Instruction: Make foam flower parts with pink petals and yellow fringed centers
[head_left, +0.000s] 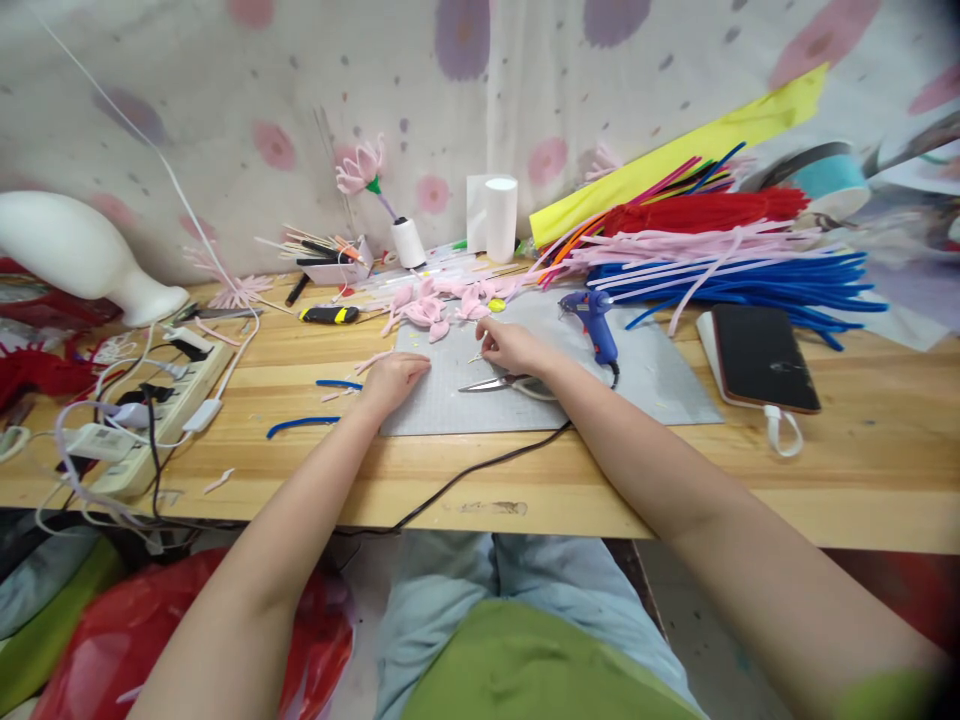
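- My phone point(765, 355) lies at the right, screen dark, a white cable point(784, 437) looped at its near edge.
- I see a power strip point(204, 378) on the left, crowded with plugs and cords.
- Behind it, I make out a white foam form point(71, 250) lying tilted.
- A yellow-and-black knife point(328, 315) lies near a black marker point(297, 289).
- I can see a white roll point(501, 222) standing upright near the curtain point(300, 60).
- Below the table point(862, 490), at left, I see red plastic point(135, 620).

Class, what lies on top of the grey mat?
Scissors, a blue glue gun and pink petals. The right hand and forearm cover part of the mat, so anything beneath is hidden.
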